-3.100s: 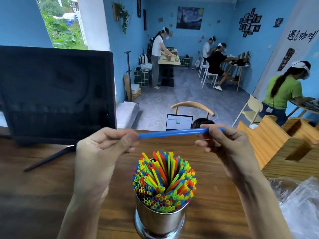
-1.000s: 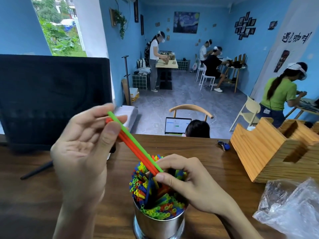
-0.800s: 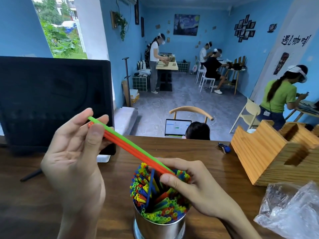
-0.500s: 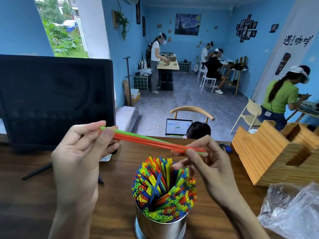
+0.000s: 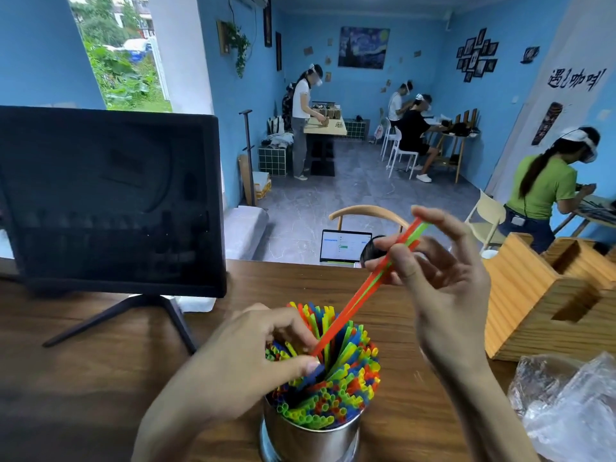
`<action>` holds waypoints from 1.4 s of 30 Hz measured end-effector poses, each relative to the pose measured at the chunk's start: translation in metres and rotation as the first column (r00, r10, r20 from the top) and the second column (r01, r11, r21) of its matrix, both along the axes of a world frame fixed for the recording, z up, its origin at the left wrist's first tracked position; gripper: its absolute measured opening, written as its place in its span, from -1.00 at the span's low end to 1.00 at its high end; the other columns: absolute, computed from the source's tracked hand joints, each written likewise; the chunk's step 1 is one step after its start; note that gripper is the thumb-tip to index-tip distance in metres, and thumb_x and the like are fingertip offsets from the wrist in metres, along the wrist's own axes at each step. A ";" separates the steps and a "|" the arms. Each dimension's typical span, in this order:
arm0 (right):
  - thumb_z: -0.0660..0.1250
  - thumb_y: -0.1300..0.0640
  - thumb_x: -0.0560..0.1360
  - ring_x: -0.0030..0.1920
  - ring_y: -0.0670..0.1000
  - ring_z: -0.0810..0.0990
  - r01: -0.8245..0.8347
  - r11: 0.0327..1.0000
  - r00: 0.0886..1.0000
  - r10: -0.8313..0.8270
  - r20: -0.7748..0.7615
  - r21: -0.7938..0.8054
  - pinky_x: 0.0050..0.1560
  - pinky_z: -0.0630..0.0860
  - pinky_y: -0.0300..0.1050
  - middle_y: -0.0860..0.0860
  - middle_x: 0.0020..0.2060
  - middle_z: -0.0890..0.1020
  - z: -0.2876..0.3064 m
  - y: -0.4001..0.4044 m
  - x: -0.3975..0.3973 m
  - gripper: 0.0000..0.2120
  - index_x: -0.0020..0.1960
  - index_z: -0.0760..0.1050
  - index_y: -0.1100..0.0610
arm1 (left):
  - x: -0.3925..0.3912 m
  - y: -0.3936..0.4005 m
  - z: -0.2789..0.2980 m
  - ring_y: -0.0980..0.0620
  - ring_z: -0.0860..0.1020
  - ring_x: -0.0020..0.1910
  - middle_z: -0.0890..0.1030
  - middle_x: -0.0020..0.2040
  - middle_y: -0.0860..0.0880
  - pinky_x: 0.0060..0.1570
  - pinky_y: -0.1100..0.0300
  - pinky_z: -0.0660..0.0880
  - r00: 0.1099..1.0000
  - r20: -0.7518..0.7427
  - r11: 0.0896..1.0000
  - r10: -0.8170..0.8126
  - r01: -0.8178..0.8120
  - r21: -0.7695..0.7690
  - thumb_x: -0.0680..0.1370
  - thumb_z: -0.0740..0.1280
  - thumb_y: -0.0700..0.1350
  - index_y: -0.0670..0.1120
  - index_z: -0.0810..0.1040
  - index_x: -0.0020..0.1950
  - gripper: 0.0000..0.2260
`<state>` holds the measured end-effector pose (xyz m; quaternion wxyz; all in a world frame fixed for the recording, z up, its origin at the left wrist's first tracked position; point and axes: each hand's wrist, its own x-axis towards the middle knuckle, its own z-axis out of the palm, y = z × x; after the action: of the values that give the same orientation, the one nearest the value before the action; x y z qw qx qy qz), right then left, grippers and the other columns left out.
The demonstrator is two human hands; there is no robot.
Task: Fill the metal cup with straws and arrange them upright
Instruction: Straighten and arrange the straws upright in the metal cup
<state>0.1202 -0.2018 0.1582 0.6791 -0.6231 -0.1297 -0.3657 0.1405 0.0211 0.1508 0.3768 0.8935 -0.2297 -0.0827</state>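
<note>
Blue-walled room; wooden bench (image 5: 100, 378) in front. Item 1: metal cup (image 5: 310, 441), near edge, packed with upright multicoloured straws (image 5: 336, 381). Item 2: 2 loose straws (image 5: 366, 288), orange and green, slanted, lower ends among the packed straws. Right hand (image 5: 436, 278): fingers pinched on their upper part. Left hand (image 5: 253, 361): fingers curled, pinching their lower ends at the cup mouth. Also: dark monitor (image 5: 106, 201) left, wooden organiser (image 5: 546, 301) and clear plastic bag (image 5: 573, 405) right.

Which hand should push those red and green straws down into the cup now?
Right hand: it grips the straws' upper end, so it can push. Left hand steadies their lower tips in the metal cup.
</note>
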 end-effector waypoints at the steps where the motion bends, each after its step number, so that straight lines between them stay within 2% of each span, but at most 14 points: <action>1: 0.39 0.26 0.53 -0.15 0.11 0.75 -0.001 0.995 1.000 0.001 0.007 -0.095 -0.12 0.68 0.01 0.10 -0.06 0.74 -0.004 0.000 -0.001 -0.66 0.26 0.48 0.04 | 0.000 0.000 0.000 0.29 0.52 0.01 0.59 -0.01 0.20 0.07 0.26 0.47 1.000 0.003 0.999 0.002 -0.002 0.038 0.42 0.51 0.22 0.37 0.60 -0.04 -0.83; 3: 0.45 0.24 0.52 -0.12 0.02 0.75 -0.009 0.958 0.999 -0.006 -0.050 -0.285 -0.11 0.69 -0.02 -0.02 -0.02 0.74 -0.013 0.001 -0.002 -0.65 0.26 0.53 0.00 | 0.001 -0.001 -0.002 0.28 0.51 -0.08 0.60 -0.08 0.23 -0.06 0.30 0.44 0.999 0.020 0.999 0.043 -0.043 -0.008 0.44 0.48 0.22 0.39 0.61 -0.04 -0.87; 6: 0.55 0.13 0.49 -0.01 -0.13 0.70 -0.008 0.825 0.987 -0.083 -0.135 -0.565 -0.01 0.64 -0.10 -0.20 -0.04 0.72 -0.035 0.008 -0.001 -0.78 0.11 0.68 -0.05 | 0.004 -0.005 -0.010 0.27 0.55 -0.13 0.62 -0.10 0.30 -0.13 0.32 0.47 0.963 0.154 0.949 0.223 -0.178 -0.259 0.46 0.50 0.08 0.28 0.65 -0.07 -0.89; 8: 0.50 -0.08 0.49 0.17 -0.16 0.58 0.024 0.690 0.977 -0.171 -0.130 -0.723 0.17 0.51 -0.07 -0.29 0.00 0.68 -0.048 0.012 0.002 -0.89 -0.01 0.73 -0.10 | 0.010 -0.005 -0.017 0.31 0.48 0.09 0.53 0.06 0.37 0.05 0.33 0.42 0.932 0.252 0.957 0.262 -0.216 -0.194 0.47 0.48 0.10 0.32 0.59 0.11 -0.76; 10: 0.36 -0.28 0.47 0.32 -0.21 0.40 -0.014 0.598 0.950 -0.243 -0.198 -0.802 0.30 0.30 -0.06 -0.41 0.10 0.61 -0.053 0.011 0.003 -0.76 0.00 0.71 -0.22 | 0.015 -0.003 -0.026 0.33 0.40 0.24 0.45 0.20 0.41 0.23 0.26 0.38 0.951 0.234 0.979 0.202 -0.192 -0.067 0.51 0.43 0.15 0.35 0.48 0.31 -0.62; 13: 0.30 -0.32 0.52 0.40 -0.24 0.36 -0.136 0.635 0.935 -0.171 -0.310 -0.761 0.36 0.23 -0.03 -0.43 0.23 0.53 -0.049 0.007 0.003 -0.72 0.14 0.65 -0.32 | 0.019 -0.003 -0.029 0.35 0.60 0.05 0.65 0.00 0.35 0.08 0.28 0.57 0.969 0.154 0.978 0.194 -0.178 -0.108 0.52 0.47 0.09 0.32 0.64 0.14 -0.79; 16: 0.30 -0.29 0.55 0.37 -0.22 0.47 -0.218 0.763 0.923 -0.041 -0.382 -0.609 0.40 0.39 0.07 -0.34 0.26 0.56 -0.043 0.006 0.003 -0.65 0.29 0.57 -0.24 | 0.018 -0.007 -0.026 0.35 0.62 -0.10 0.67 -0.18 0.32 -0.13 0.43 0.52 0.949 0.221 0.968 0.226 -0.194 -0.158 0.48 0.52 0.02 0.30 0.69 -0.12 -0.86; 22: 0.35 -0.33 0.52 0.42 -0.14 0.43 -0.394 0.661 0.863 0.028 -0.504 -0.639 0.43 0.37 0.07 -0.28 0.32 0.55 -0.050 0.006 0.011 -0.49 0.42 0.46 -0.23 | 0.011 -0.012 -0.014 0.25 0.64 0.03 0.67 -0.04 0.28 -0.03 0.36 0.55 0.919 0.366 0.953 0.142 -0.028 -0.300 0.55 0.44 0.03 0.23 0.70 0.04 -0.88; 26: 0.33 -0.41 0.42 0.38 -0.26 0.36 -0.302 0.702 0.889 -0.037 -0.456 -0.645 0.44 0.27 -0.09 -0.33 0.29 0.56 -0.051 0.009 0.013 -0.50 0.27 0.58 -0.23 | 0.009 -0.014 -0.008 0.15 0.66 0.01 0.67 -0.04 0.23 -0.06 0.27 0.58 0.888 0.448 0.946 0.103 0.052 -0.320 0.53 0.37 0.09 0.17 0.70 0.06 -0.84; 30: 0.39 -0.17 0.54 0.19 -0.28 0.51 -0.270 0.685 0.932 0.010 -0.361 -0.676 0.36 0.29 0.01 -0.37 0.04 0.64 -0.051 0.013 0.015 -0.85 -0.05 0.64 -0.11 | 0.007 -0.014 -0.009 0.18 0.64 0.07 0.67 0.02 0.25 0.01 0.18 0.61 0.919 0.390 0.944 0.060 0.075 -0.322 0.50 0.41 0.12 0.30 0.64 0.14 -0.78; 34: 0.34 -0.21 0.54 0.27 -0.37 0.43 -0.305 0.677 0.925 0.044 -0.377 -0.670 0.43 0.19 -0.11 -0.45 0.08 0.59 -0.049 0.011 0.012 -0.78 -0.02 0.69 -0.13 | 0.007 -0.017 -0.007 0.15 0.63 0.09 0.66 0.01 0.28 0.03 0.14 0.60 0.851 0.519 0.949 0.073 0.100 -0.298 0.46 0.51 0.11 0.24 0.69 0.12 -0.76; 36: 0.36 -0.22 0.53 0.31 -0.41 0.37 -0.344 0.655 0.907 0.044 -0.420 -0.673 0.45 0.15 -0.16 -0.47 0.09 0.57 -0.046 0.011 0.012 -0.82 0.01 0.68 -0.19 | 0.005 -0.019 -0.004 0.16 0.65 0.07 0.67 0.01 0.26 0.03 0.23 0.59 0.837 0.537 0.919 0.108 0.122 -0.374 0.46 0.47 0.10 0.19 0.71 0.05 -0.82; 40: 0.36 -0.19 0.57 0.37 -0.34 0.36 -0.360 0.612 0.900 0.028 -0.436 -0.704 0.48 0.17 0.01 -0.34 0.12 0.63 -0.043 0.010 0.014 -0.91 0.00 0.63 -0.24 | -0.003 -0.021 0.006 0.14 0.71 -0.02 0.72 -0.01 0.19 -0.03 0.28 0.61 0.826 0.529 0.814 0.195 0.165 -0.557 0.48 0.50 -0.05 0.05 0.69 0.10 -0.80; 42: 0.35 -0.21 0.58 0.42 -0.29 0.36 -0.357 0.650 0.903 0.056 -0.427 -0.670 0.50 0.16 -0.05 -0.29 0.23 0.61 -0.043 0.011 0.011 -0.78 0.19 0.61 -0.22 | -0.007 -0.020 0.010 0.12 0.72 -0.07 0.74 -0.03 0.16 -0.05 0.31 0.62 0.819 0.502 0.713 0.278 0.174 -0.679 0.46 0.55 -0.16 -0.01 0.66 0.11 -0.75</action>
<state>0.1316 -0.1909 0.1154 0.4201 -0.8802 -0.2070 -0.0770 0.1330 0.0006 0.1611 0.6009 0.6720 -0.3187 0.2929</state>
